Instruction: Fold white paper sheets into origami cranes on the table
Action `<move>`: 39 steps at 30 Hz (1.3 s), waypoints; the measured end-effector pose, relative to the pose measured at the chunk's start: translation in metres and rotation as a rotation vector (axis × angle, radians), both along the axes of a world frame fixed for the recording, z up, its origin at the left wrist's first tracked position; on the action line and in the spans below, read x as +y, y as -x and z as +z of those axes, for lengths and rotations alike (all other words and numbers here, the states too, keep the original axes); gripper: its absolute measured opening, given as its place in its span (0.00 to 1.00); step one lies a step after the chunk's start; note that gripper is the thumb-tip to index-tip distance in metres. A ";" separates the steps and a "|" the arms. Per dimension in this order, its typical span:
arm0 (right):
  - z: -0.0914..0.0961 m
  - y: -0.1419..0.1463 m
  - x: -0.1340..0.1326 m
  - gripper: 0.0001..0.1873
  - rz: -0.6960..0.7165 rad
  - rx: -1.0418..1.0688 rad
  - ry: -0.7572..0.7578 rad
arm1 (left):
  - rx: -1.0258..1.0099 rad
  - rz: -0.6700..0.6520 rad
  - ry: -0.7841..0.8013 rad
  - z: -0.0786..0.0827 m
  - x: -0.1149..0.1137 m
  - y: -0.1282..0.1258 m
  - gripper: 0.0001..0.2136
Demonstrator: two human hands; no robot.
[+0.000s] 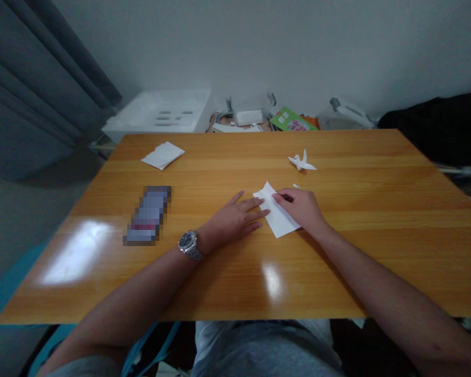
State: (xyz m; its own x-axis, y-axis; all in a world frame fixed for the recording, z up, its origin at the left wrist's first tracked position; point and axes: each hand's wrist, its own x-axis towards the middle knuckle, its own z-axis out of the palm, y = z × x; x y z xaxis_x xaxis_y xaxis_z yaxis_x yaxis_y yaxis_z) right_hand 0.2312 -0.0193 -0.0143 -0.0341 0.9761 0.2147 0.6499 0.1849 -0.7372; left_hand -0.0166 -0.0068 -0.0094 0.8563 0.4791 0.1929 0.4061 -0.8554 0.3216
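A white sheet of paper (280,222) lies at an angle on the wooden table, its top edge uneven. My left hand (236,218) reaches in from the left with fingers spread, and the fingertips rest on the paper's left part. Over the paper's right side, my right hand (304,208) is closed, thumb and forefinger pinching at the sheet; the other fingers are curled and partly hidden. A small white scrap (296,186) shows just behind the right hand. Farther back stands a folded white paper crane (301,161).
A small stack of white paper (163,155) lies at the table's back left. Nearer, on the left, is a blurred-out phone (148,214). Behind the table (227,288) are a white plastic tray (172,111), a green booklet (292,120) and a black cloth-like heap (439,128).
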 end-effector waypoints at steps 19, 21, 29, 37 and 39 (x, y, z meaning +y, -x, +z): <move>0.005 -0.016 0.007 0.12 0.256 -0.496 -0.295 | 0.065 -0.031 -0.079 0.001 0.003 0.004 0.22; 0.005 -0.017 0.007 0.13 0.302 -0.522 -0.290 | 0.076 -0.013 -0.086 0.002 0.004 0.006 0.23; 0.006 -0.028 0.007 0.17 0.379 -0.503 -0.143 | 0.116 -0.020 -0.076 0.002 0.008 0.012 0.23; 0.002 -0.043 -0.003 0.30 0.484 -0.533 -0.095 | 0.127 -0.091 0.020 0.013 0.005 0.012 0.21; -0.001 -0.043 -0.005 0.31 0.479 -0.521 -0.103 | 0.133 -0.101 0.051 0.015 0.005 0.011 0.22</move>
State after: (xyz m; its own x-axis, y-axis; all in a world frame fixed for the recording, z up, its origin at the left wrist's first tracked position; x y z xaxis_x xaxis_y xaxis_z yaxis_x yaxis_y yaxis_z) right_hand 0.2745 -0.0238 -0.0151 -0.5772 0.8037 0.1444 0.7426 0.5902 -0.3165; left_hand -0.0281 -0.0018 0.0058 0.9170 0.3955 0.0525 0.3606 -0.8778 0.3153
